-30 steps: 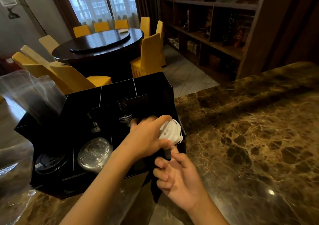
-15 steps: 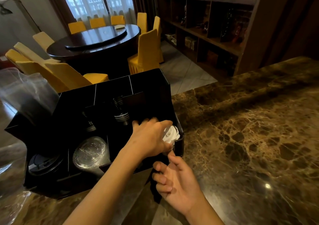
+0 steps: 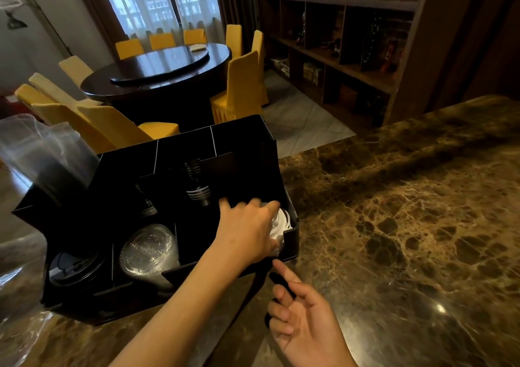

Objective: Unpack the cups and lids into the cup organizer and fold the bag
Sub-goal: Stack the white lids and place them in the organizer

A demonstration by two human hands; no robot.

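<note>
While the left hand [image 3: 247,231] pressed a stack of white lids [image 3: 280,227] down into the nearest right-hand compartment of the black cup organizer [image 3: 270,147], its fingers [image 3: 270,206] were curled over the stack and gripping it. The right hand [image 3: 306,321] waited just below, apart from the lids, its fingers [image 3: 281,271] loosely spread and holding nothing, the forefinger pointing up toward the organizer's front corner. To the left of the gripping fingers, other compartments were already filled: clear domed lids [image 3: 147,247], then black lids [image 3: 74,268] farther left, and stacks of dark items [image 3: 197,184], too dim to identify, beyond the fingers toward the back. A clear plastic bag [image 3: 42,153] stood unfolded well to the left of both hands, at the organizer's far end on the marble tabletop [image 3: 408,226]. Unpacking therefore appeared nearly complete, with this stack not yet released; folding the bag appeared wholly outstanding.
</note>
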